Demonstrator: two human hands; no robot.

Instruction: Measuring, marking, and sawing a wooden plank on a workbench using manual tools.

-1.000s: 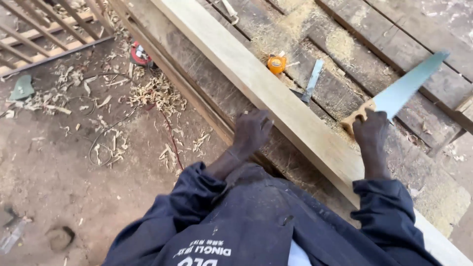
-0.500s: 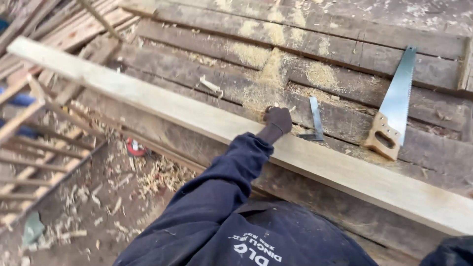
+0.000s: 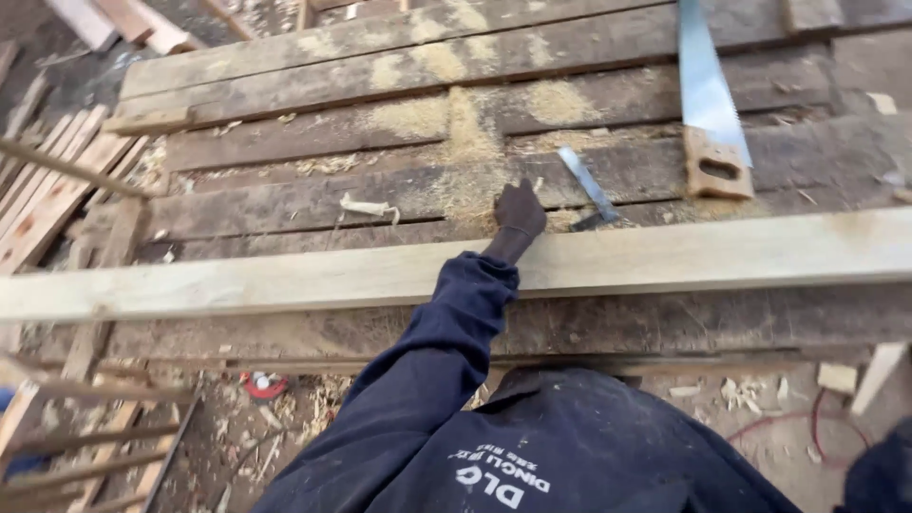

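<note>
Left hand (image 3: 520, 211) is reaching past the far edge of the plank (image 3: 665, 258) and resting on the sawdust (image 3: 465, 185) of the bench (image 3: 285, 204), fingers curled loosely, gripping nothing that shows; whether anything small is lying under the palm cannot be told. Right hand is lying out of view, only a dark sleeve corner showing at the near right. Plank, pale and long, is lying flat across the near edge of the bench, running left to right. Chisel (image 3: 587, 185) is lying just right of the left hand, apart from it, blade pointing far and left. Saw (image 3: 708, 104) is lying farther right, handle toward the plank, blade pointing away. White scrap (image 3: 370, 208) is lying left of the hand. Red object (image 3: 263, 384) is sitting among shavings on the ground, near left. Handling judgement: if the chisel is being fetched, taking it by the handle end, keeping fingers off the blade, and keeping the sleeve from dragging the plank, seems soundest.
</note>
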